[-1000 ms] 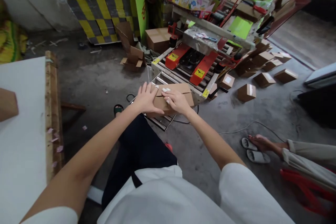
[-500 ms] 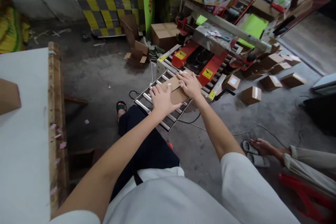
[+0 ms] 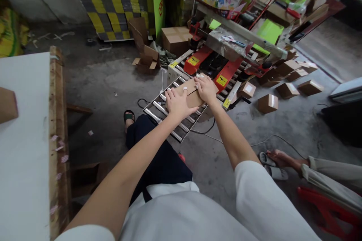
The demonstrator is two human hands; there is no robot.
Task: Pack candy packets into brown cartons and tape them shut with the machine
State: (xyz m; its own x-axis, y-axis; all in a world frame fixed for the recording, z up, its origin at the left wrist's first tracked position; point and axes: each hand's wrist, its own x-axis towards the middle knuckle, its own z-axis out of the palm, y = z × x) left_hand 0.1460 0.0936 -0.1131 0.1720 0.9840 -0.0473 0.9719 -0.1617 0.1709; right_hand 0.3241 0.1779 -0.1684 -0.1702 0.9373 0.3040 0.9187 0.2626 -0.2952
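A brown cardboard box lies on the metal rollers in front of a red and grey carton-sealing machine. My left hand holds its near left part, with fingers spread over the top and the thumb pointing right. Across the far right part of the top, my right hand holds the box, its fingers pressing near the seam between the flaps. White coverings show on some fingertips. The underside of the box is hidden.
Several small boxes lie on the floor to the right. A white-topped table stands at left with another box on it. Another person's feet are at right, by a cable. An opened carton sits behind.
My hands and the cardboard box have slid slightly along the rollers, toward the machine at upper right. The view has shifted a little. Both hands stay on the box.
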